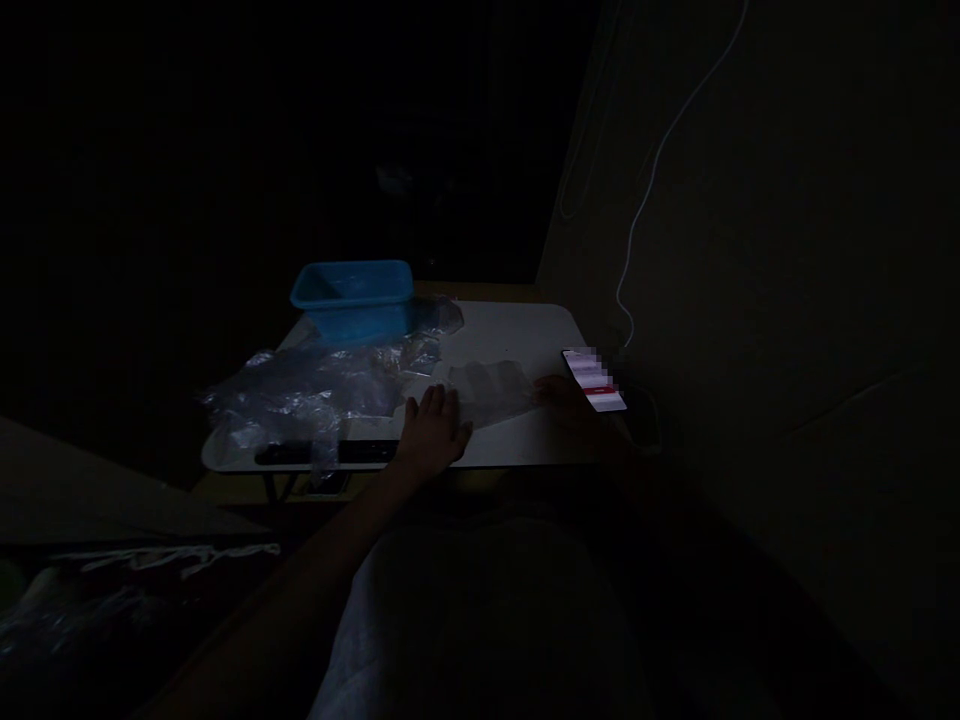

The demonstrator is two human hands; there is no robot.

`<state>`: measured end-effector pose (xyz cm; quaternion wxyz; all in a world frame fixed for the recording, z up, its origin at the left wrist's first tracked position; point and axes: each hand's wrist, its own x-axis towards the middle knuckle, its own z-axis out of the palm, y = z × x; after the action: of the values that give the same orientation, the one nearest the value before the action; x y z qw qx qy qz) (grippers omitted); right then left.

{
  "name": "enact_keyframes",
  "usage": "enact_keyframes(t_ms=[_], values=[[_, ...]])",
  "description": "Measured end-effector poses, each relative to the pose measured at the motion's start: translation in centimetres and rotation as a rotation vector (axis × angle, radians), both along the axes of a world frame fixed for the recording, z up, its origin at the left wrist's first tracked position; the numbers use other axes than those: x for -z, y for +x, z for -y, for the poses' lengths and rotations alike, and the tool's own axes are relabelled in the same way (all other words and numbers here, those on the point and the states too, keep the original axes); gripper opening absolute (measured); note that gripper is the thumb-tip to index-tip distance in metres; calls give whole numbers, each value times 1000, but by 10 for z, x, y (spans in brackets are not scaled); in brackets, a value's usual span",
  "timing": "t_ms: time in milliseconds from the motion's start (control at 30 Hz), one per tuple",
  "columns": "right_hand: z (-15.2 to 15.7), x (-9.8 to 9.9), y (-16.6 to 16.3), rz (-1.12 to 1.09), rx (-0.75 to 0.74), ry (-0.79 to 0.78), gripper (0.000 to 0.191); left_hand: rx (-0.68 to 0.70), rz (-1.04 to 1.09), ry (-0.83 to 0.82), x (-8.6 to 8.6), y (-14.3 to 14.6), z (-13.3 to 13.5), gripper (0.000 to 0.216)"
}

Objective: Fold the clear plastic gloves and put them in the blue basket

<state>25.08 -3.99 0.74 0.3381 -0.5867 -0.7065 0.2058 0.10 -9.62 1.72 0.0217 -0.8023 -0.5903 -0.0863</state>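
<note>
A thin, clear plastic bag lies spread on the white table between my hands. My left hand rests palm down on its left end, fingers stretched and slightly apart. At the bag's right edge is my right hand, its fingertips touching the plastic. Deep shadow covers most of that hand, so its grip cannot be made out. Left of my left hand sits a crumpled heap of clear plastic bags.
A blue plastic basin stands at the back left of the table. A lit phone is beside my right hand. A long black object lies along the front edge. A white cable hangs against the right wall.
</note>
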Motion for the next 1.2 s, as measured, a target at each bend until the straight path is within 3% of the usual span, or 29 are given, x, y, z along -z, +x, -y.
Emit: enact_keyframes(t_ms=[200, 433, 833, 1000, 1133, 1200], values=[[8, -3, -2, -67, -22, -26, 15, 3, 62, -6, 3, -2, -3, 63], [8, -5, 0, -148, -90, -57, 17, 3, 43, 2, 2, -4, -7, 53], [-1, 0, -11, -67, -86, -16, 26, -10, -9, -14, -2, -4, -4, 68], [-4, 1, -14, 52, -46, 8, 27, -32, -38, -1, 1, -4, -5, 68], [12, -11, -23, 354, 54, 144, 33, -53, -40, 6, 0, -3, -4, 62], [22, -16, -29, 480, -14, 216, 35, -55, -50, 19, 0, -2, -4, 59]])
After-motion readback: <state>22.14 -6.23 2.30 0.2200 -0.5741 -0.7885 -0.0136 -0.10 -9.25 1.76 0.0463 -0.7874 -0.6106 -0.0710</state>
